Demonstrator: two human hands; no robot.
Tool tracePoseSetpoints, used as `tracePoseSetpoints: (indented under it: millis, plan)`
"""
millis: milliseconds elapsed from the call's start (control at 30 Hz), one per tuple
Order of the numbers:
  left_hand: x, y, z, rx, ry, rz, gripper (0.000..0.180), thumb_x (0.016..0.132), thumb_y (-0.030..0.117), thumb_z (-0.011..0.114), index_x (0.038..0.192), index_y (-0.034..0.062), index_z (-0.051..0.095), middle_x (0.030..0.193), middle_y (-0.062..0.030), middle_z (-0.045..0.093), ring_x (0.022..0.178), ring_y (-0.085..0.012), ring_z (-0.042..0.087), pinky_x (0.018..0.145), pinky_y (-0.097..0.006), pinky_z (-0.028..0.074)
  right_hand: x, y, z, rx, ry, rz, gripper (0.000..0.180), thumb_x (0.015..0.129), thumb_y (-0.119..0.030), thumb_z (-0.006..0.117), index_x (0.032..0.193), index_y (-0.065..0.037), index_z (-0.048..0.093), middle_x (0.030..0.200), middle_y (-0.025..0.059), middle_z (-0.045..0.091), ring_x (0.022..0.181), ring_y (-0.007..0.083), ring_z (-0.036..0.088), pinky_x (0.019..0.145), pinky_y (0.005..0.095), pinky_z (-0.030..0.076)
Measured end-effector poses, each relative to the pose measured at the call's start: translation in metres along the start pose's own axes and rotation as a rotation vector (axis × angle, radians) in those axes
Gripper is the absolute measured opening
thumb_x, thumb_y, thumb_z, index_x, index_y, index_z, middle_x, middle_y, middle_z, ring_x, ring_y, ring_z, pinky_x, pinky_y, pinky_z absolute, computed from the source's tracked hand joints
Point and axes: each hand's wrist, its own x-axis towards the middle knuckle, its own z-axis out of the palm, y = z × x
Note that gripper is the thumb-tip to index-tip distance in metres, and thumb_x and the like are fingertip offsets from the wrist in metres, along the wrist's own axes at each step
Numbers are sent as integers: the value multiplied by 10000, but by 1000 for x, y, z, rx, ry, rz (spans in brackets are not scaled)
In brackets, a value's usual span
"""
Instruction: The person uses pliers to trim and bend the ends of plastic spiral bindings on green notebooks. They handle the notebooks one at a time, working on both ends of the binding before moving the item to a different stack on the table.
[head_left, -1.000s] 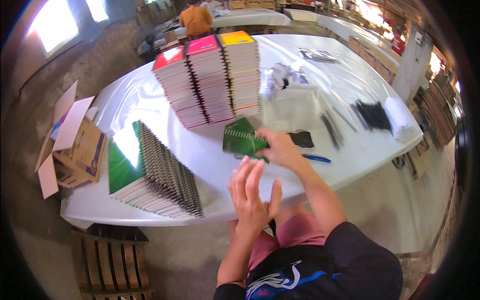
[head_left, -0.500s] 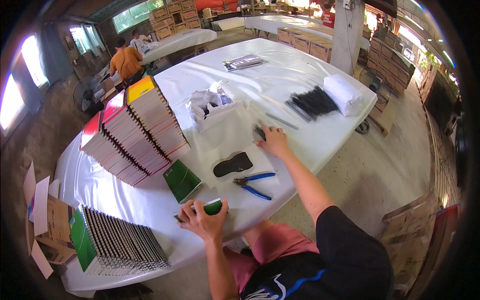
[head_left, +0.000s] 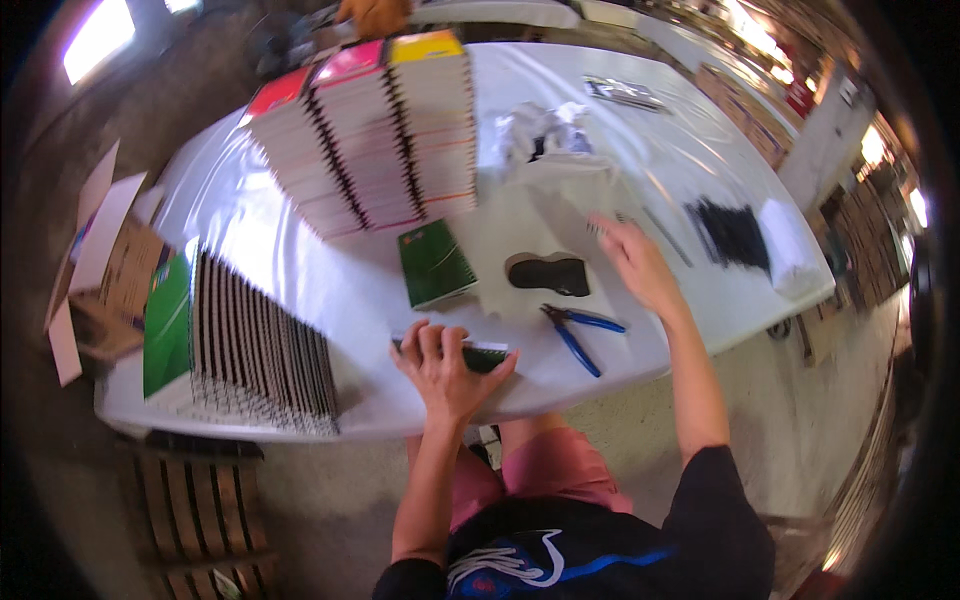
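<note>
Green notebook [head_left: 484, 357] is grasped by the left of two hands [head_left: 449, 383].

White table [head_left: 360, 285], notebook stacks [head_left: 365, 150], green notebook [head_left: 435, 262], pliers [head_left: 557, 315]; black coils [head_left: 727, 235]

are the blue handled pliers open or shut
Open: the pliers lie on the table with their two blue handles spread apart.
</note>
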Motion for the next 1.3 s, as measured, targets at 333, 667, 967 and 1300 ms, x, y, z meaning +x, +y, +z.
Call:
tracePoseSetpoints:
  millis: [333, 667, 967, 1300]
  plan:
    - [-11, 0, 3, 35, 67, -85, 508, 539, 538, 761, 767, 148, 528, 937, -31, 492, 1046, -262, 449, 884, -572, 258, -51, -70, 58, 446, -252, -78, 215, 822, -100, 661, 1034, -111, 694, 849, 76, 566, 744, 183, 541, 658, 275, 438]
    - [-13, 0, 6, 51, 23, -109, 570, 577, 619, 722, 766, 121, 517, 929, -73, 478, 1027, -262, 435, 885, -582, 245, -48, -67, 62, 616, -313, -184, 163, 825, -92, 661, 981, -69, 704, 860, 85, 607, 775, 165, 580, 684, 270, 453]
    - [-15, -4, -3, 38, -41, -48, 598, 582, 619, 692, 927, 144, 578, 971, -54, 480, 1072, -274, 429, 882, -552, 283, -39, -94, 39, 290, -645, 48, 234, 896, -148, 584, 1101, -41, 619, 811, 141, 636, 702, 249, 606, 652, 335, 472]
    - [-10, -3, -12, -68, -168, -41, 484, 596, 419, 776, 917, 104, 597, 1021, -93, 475, 1078, -329, 417, 894, -477, 336, -34, -65, 37, 394, -800, 56, 332, 905, -224, 528, 1199, -72, 563, 1011, 159, 635, 889, 286, 616, 761, 345, 478]
